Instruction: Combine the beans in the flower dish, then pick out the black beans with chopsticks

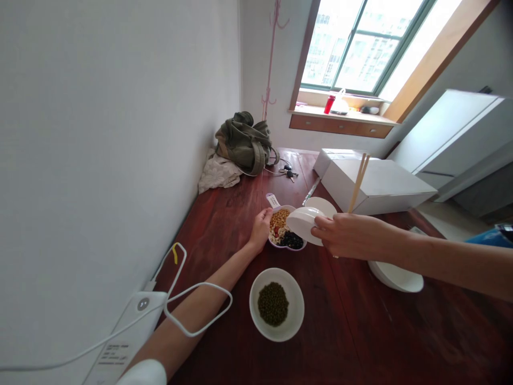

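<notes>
My left hand [261, 231] grips the left rim of a divided dish [273, 247] with a short handle. In its compartments are soybeans [279, 218], peanuts [276, 235] and black beans [292, 240]. Just right of it, my right hand [334, 234] pinches a small white bowl [303, 222], tilted beside and partly over the dish; its inside is turned from view. A pair of chopsticks [358, 184] rises behind the right hand; I cannot tell whether it is held. Behind the tilted bowl shows another round white dish [323, 206]. Nearer me stands a white bowl [296, 307] of mung beans [273, 303].
Beneath my right forearm sits a white bowl [401, 278]. White boxes [385, 184] stand at the back right. A green bag [244, 141], a cloth [218, 174] and keys [289, 172] lie at the back. A white power bank-like block [128, 331] with a cable is at lower left.
</notes>
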The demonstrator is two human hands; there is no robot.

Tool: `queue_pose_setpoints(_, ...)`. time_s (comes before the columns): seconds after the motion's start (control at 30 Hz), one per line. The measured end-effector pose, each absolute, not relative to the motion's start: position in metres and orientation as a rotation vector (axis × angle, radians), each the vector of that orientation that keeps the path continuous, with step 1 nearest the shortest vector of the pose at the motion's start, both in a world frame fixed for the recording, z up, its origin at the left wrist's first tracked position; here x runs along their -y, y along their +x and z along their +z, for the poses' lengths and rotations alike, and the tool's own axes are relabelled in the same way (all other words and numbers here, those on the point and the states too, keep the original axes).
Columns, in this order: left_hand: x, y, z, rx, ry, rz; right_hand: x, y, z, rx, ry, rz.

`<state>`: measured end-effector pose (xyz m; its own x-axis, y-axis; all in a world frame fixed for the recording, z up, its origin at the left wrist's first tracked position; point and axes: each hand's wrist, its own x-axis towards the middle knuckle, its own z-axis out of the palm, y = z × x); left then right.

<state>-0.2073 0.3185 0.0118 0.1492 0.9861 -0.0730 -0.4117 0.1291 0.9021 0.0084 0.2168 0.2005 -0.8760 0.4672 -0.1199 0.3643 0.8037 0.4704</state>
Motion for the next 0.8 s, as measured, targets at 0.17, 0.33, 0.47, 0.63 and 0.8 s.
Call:
queue_pose_setpoints(0.17,-0.318,-0.209,0.014,-0.861,0.878,1.222,-0.199,0.017,0.213,-2.687,0.726,0.791)
queue_pose_setpoints(0.33,-0.317,-0.21,0.015,-0.877,0.878,1.23,-0.163,0.031,0.205,-2.638,0.898,0.821)
queue_pose_setpoints(0.47,-0.316,-0.21,0.017,-0.876,0.868,1.239,-0.141,0.038,0.176,-2.644,1.065,0.727)
queue_pose_setpoints(0.63,-0.315,-0.21,0.019,-0.867,0.853,1.245,-0.133,0.043,0.143,-2.662,1.199,0.624)
queue_pose_setpoints(0.8,-0.316,-0.208,0.017,-0.861,0.825,1.263,-0.134,0.052,0.126,-2.61,1.31,0.623)
